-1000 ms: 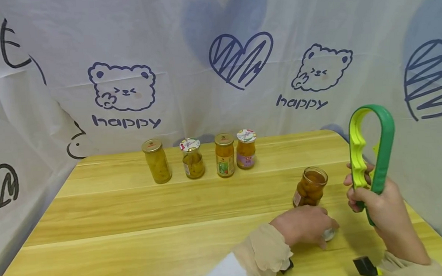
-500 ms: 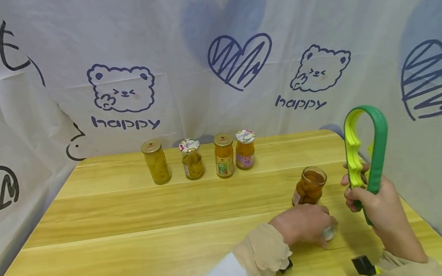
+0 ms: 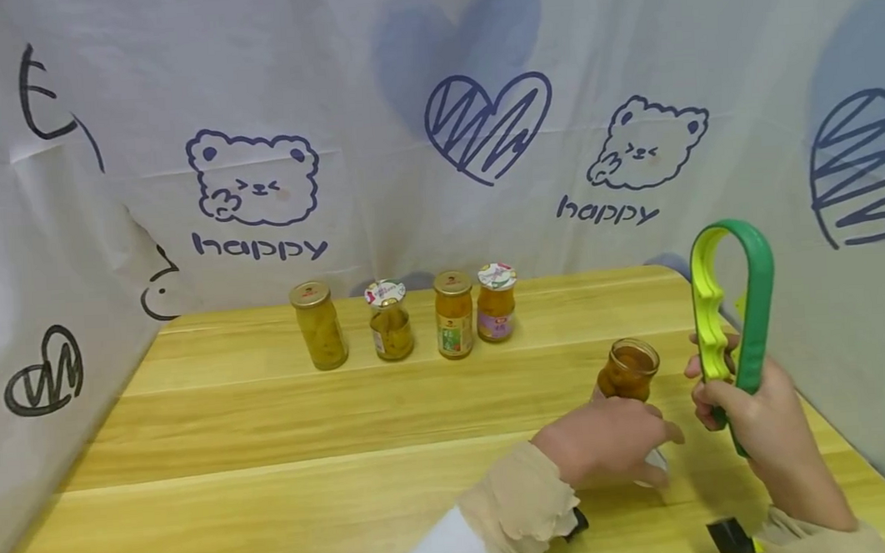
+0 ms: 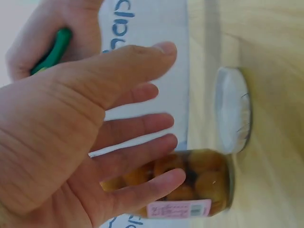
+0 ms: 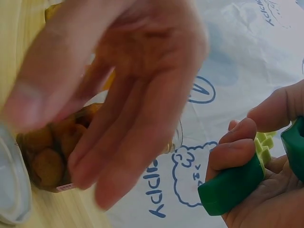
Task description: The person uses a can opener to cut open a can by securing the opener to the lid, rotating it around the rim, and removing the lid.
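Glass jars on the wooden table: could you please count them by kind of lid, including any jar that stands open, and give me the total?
Gold-lidded glass jars: 2
Glass jars with printed white lids: 2
Open glass jar of round brown pieces: 1
Total: 5

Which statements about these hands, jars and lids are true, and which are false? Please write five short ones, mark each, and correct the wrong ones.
1. The right hand holds a green-and-yellow tool. True.
2. Both hands grip the tool. False: the left hand grips nothing.
3. The leftmost jar has a gold-coloured lid. True.
4. Every jar is closed. False: the jar nearest the left hand is open.
5. A loose lid lies beside the open jar, its white inside visible. True.
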`<state>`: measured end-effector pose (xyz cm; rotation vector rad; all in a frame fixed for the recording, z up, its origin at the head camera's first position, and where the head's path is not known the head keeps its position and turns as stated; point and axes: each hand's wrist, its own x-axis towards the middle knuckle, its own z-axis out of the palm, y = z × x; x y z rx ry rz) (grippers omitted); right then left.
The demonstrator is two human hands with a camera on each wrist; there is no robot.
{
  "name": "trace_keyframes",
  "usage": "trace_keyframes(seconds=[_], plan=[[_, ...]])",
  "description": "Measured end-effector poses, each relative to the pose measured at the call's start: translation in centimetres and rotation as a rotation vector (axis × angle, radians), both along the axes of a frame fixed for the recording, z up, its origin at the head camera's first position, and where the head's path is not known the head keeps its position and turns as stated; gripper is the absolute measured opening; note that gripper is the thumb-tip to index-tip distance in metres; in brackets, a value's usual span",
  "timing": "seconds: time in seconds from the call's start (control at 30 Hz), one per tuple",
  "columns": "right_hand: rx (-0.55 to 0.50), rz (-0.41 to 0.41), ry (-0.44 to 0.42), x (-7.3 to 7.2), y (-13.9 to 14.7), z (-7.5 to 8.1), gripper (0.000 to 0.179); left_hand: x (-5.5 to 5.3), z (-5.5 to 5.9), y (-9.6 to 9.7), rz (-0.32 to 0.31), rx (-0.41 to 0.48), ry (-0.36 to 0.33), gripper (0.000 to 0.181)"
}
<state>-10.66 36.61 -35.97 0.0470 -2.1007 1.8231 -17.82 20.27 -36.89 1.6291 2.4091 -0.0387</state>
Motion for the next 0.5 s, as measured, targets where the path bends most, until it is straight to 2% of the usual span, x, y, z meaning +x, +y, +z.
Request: trace_keyframes(seconds=[0.13, 0.2, 0.27, 0.4, 0.5], plan=[[0.025, -0.023, -0.029, 0.0, 0.0, 0.2, 0.045, -1.0, 1.0, -1.1, -0.066, 0.155, -0.083, 0.047], [0.044, -0.038, -0.044, 0.0, 0.0, 0.4, 0.044, -1.8, 1.4, -1.9, -0.094, 0.283, -0.107, 0.042], [0.065, -0.052, -0.056, -0.1, 0.0, 0.5, 0.044, -2.6, 1.7, -3.0, -0.093, 0.418, -0.117, 0.035], [0.107, -0.075, -0.094, -0.3, -0.2, 0.9, 0.046, -4.3, 1.9, -5.2, -0.017, 0.674, -0.101, 0.021], [0.153, -0.099, -0.128, -0.4, -0.2, 1.0, 0.047, -5.9, 1.6, -6.5, 0.120, 0.830, -0.102, 0.017]])
